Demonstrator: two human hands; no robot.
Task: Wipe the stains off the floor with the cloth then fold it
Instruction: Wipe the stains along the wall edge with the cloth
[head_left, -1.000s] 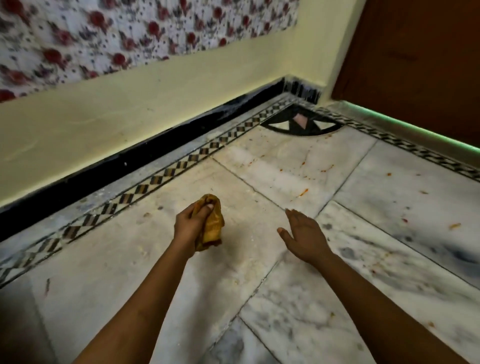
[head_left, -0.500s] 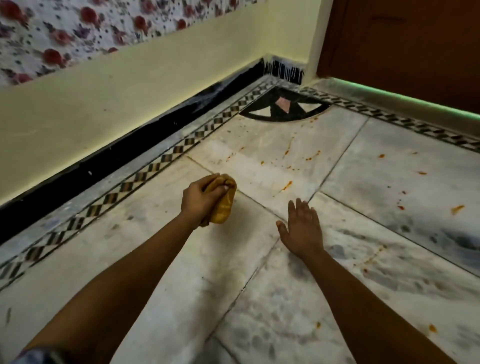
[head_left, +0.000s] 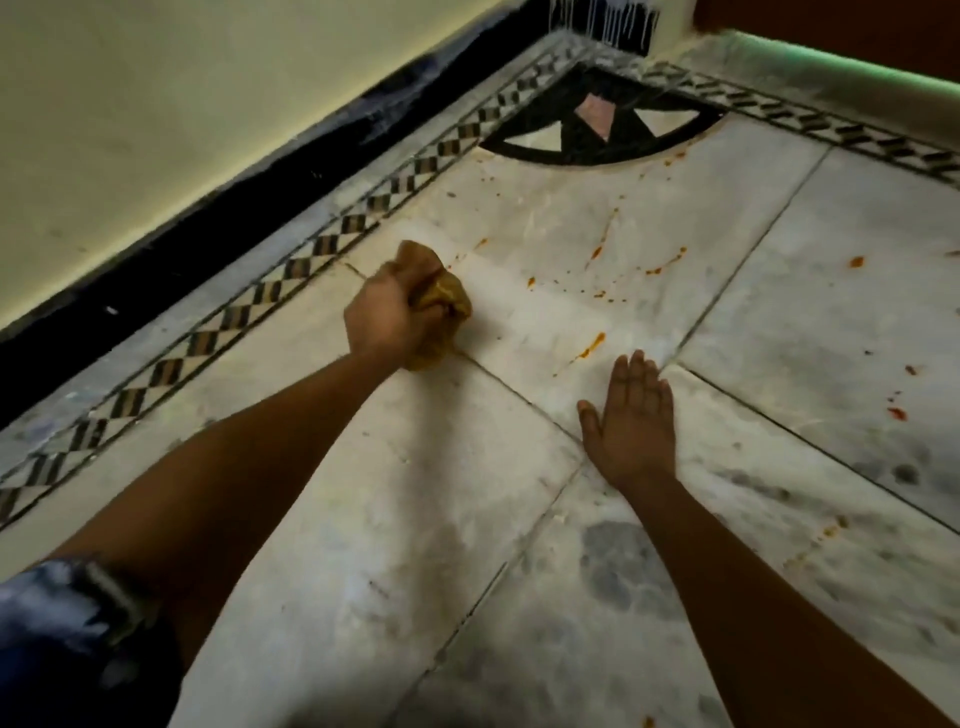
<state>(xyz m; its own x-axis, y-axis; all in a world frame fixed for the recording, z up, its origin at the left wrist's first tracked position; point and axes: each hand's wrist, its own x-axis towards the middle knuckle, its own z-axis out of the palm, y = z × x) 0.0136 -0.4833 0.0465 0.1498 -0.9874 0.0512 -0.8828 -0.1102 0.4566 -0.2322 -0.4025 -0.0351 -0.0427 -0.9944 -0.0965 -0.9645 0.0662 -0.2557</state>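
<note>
I see my left hand (head_left: 392, 317) balled around the cloth (head_left: 444, 301), a crumpled yellow-brown wad; the fingers are curled tight over it, so that grip is clamped on the cloth, and the cloth sits pressed against the floor (head_left: 363, 519) at the joint between two marble tiles. Part of the cloth bulges out past the knuckles on the right and far side of the fist, and a little shows below the heel of the hand

My right hand (head_left: 631, 418) lies flat on the floor, palm down, fingers straight and close together, thumb out to the left; that grip is apart and holds nothing. It rests near the crossing of the tile joints, to the right of and nearer than the cloth, the two hands well apart

The stains (head_left: 592, 345) are orange-red. One streak lies just beyond the fingertips of the right hand, between the two hands. More specks and streaks scatter over the far tile, right of the cloth, and others dot the tile at far right. A few small marks sit close to the cloth on its far side

A checkered border strip (head_left: 291, 270) runs along the left of the floor, beside a black skirting (head_left: 171, 254) under a pale wall (head_left: 156, 119). In the far corner a dark fan-shaped inlay (head_left: 597, 130) is set into the marble. A dark blue sleeve (head_left: 67, 639) shows at the near left edge
</note>
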